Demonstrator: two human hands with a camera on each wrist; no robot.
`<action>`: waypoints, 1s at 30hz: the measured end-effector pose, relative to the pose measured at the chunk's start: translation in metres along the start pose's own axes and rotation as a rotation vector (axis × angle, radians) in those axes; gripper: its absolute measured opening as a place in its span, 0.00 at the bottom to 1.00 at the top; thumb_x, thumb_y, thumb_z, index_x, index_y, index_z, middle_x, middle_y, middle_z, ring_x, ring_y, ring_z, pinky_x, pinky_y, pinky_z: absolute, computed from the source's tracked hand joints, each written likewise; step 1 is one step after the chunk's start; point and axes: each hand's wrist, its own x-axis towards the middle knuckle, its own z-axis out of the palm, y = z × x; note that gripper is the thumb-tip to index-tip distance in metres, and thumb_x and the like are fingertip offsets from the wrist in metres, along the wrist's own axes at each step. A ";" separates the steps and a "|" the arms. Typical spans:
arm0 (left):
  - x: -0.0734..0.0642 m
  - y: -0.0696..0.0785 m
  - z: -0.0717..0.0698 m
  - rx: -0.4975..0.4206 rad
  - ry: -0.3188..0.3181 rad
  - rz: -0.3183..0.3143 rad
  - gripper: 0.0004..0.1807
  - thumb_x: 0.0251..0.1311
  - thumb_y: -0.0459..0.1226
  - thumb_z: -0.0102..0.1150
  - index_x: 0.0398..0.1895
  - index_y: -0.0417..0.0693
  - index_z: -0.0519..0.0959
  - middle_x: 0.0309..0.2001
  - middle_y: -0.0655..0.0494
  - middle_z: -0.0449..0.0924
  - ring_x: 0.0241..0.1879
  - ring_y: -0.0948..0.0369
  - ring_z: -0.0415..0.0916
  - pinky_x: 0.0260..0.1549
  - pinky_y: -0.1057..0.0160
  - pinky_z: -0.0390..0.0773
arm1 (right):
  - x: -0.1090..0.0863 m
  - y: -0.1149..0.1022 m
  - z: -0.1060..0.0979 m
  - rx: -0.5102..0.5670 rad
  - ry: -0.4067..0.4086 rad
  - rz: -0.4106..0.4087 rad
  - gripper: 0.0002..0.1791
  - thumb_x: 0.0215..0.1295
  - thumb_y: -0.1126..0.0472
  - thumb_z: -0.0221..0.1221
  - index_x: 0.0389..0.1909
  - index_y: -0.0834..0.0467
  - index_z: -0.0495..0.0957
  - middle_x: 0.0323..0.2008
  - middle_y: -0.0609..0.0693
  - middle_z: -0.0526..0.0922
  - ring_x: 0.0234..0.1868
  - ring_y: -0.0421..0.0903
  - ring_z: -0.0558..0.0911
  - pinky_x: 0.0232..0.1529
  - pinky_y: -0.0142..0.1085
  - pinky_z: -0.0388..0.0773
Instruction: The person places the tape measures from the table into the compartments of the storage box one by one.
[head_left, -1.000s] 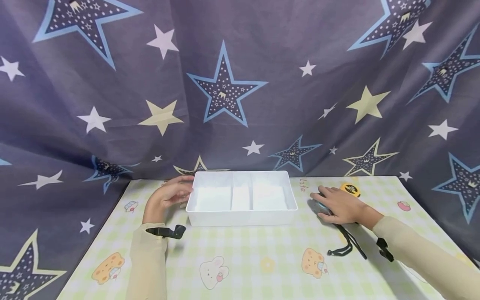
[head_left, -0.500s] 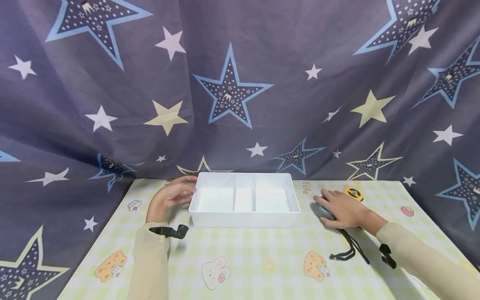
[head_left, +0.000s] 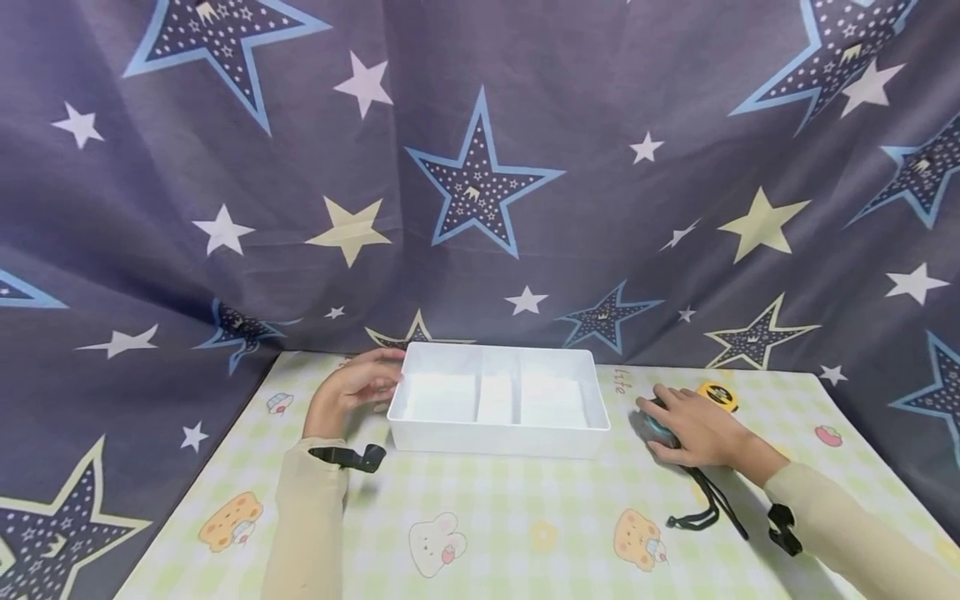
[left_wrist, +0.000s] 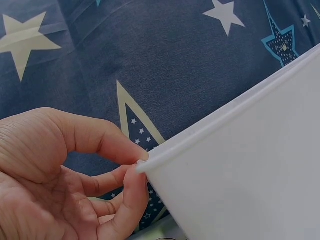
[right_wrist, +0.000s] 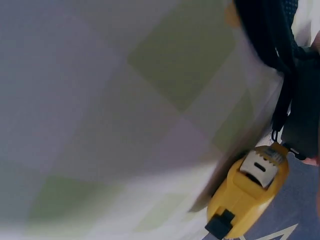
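A white plastic divided box (head_left: pixel 501 439) with three compartments stands on the table, nothing showing inside it. My left hand (head_left: pixel 358 387) pinches its left rim; in the left wrist view the thumb and a finger (left_wrist: pixel 132 195) meet at the rim's corner (left_wrist: pixel 145 164). To the right of the box, my right hand (head_left: pixel 697 425) lies over a dark grey object with a blue face (head_left: pixel 654 429), fingers and thumb bent around its sides. Its kind is mostly hidden by the hand. A black wrist strap (head_left: pixel 708 504) trails from it.
A yellow tape measure (head_left: pixel 717 396) sits just behind the right hand, close to it; the right wrist view shows its metal hook (right_wrist: pixel 259 170). A dark star-patterned curtain (head_left: pixel 480 292) hangs along the table's back edge. A checked cloth (head_left: pixel 540 517) covers the table.
The head view has shifted, so everything slides a little to the right in the picture. Both hands keep their places at the box and the dark object.
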 end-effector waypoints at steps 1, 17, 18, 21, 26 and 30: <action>0.000 0.000 0.000 0.009 -0.004 0.006 0.35 0.63 0.26 0.56 0.73 0.37 0.59 0.26 0.66 0.77 0.26 0.71 0.74 0.39 0.68 0.81 | -0.001 -0.001 0.000 -0.002 0.006 0.001 0.35 0.60 0.41 0.64 0.63 0.57 0.76 0.43 0.55 0.74 0.30 0.41 0.70 0.33 0.43 0.75; 0.007 -0.002 0.005 -0.008 -0.016 0.009 0.35 0.62 0.24 0.55 0.73 0.34 0.58 0.32 0.61 0.78 0.27 0.69 0.75 0.33 0.70 0.79 | 0.001 -0.011 -0.007 -0.008 0.064 0.024 0.35 0.60 0.40 0.65 0.62 0.57 0.76 0.42 0.55 0.73 0.29 0.40 0.66 0.29 0.39 0.70; 0.006 -0.001 0.005 -0.008 -0.017 0.014 0.35 0.61 0.24 0.55 0.73 0.34 0.58 0.34 0.60 0.78 0.28 0.68 0.75 0.33 0.70 0.79 | 0.003 -0.011 -0.009 -0.004 0.077 0.022 0.35 0.59 0.41 0.65 0.62 0.57 0.76 0.41 0.54 0.72 0.28 0.39 0.65 0.28 0.38 0.68; 0.006 0.001 0.005 0.002 -0.003 0.006 0.36 0.61 0.25 0.55 0.73 0.36 0.58 0.34 0.59 0.78 0.28 0.68 0.74 0.34 0.69 0.79 | 0.009 -0.008 -0.016 -0.001 0.112 0.011 0.35 0.58 0.42 0.66 0.62 0.58 0.76 0.40 0.55 0.71 0.27 0.38 0.61 0.27 0.35 0.64; 0.002 0.002 0.004 -0.018 -0.002 -0.012 0.36 0.62 0.26 0.54 0.74 0.37 0.56 0.27 0.63 0.74 0.23 0.70 0.69 0.32 0.70 0.76 | 0.017 -0.005 -0.024 -0.003 0.145 0.019 0.36 0.56 0.42 0.67 0.62 0.57 0.75 0.41 0.57 0.72 0.26 0.39 0.61 0.26 0.34 0.63; 0.001 0.000 0.002 -0.030 0.006 -0.001 0.35 0.62 0.25 0.54 0.73 0.35 0.57 0.26 0.63 0.74 0.22 0.71 0.70 0.31 0.71 0.77 | 0.023 -0.004 -0.031 -0.003 0.191 0.019 0.35 0.60 0.40 0.64 0.62 0.58 0.76 0.41 0.59 0.72 0.26 0.41 0.63 0.26 0.37 0.65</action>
